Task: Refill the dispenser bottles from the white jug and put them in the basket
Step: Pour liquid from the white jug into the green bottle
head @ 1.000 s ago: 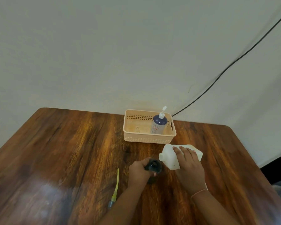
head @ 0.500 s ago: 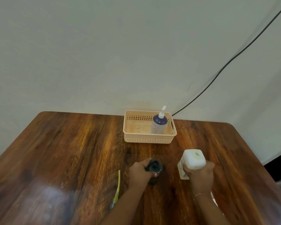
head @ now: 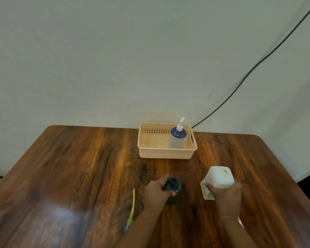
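A dark, uncapped dispenser bottle (head: pixel 174 185) stands upright near the table's front, and my left hand (head: pixel 156 192) is wrapped around its neck. To its right the white jug (head: pixel 218 179) stands upright on the table with my right hand (head: pixel 225 193) gripping its near side. A yellow-green pump tube with its cap (head: pixel 131 212) lies flat on the wood left of my left hand. At the back, a beige basket (head: pixel 166 154) holds one blue bottle with a white pump (head: pixel 177 138), upright in its right half.
The brown wooden table (head: pixel 70 176) ends at a pale wall behind the basket. A black cable (head: pixel 249 74) runs down the wall to the table's back edge, right of the basket. The table's right edge lies beyond the jug.
The jug went from tilted with its spout over the dark bottle to standing upright on the table to the right, moved there by my right hand. My left hand stayed on the dark bottle.
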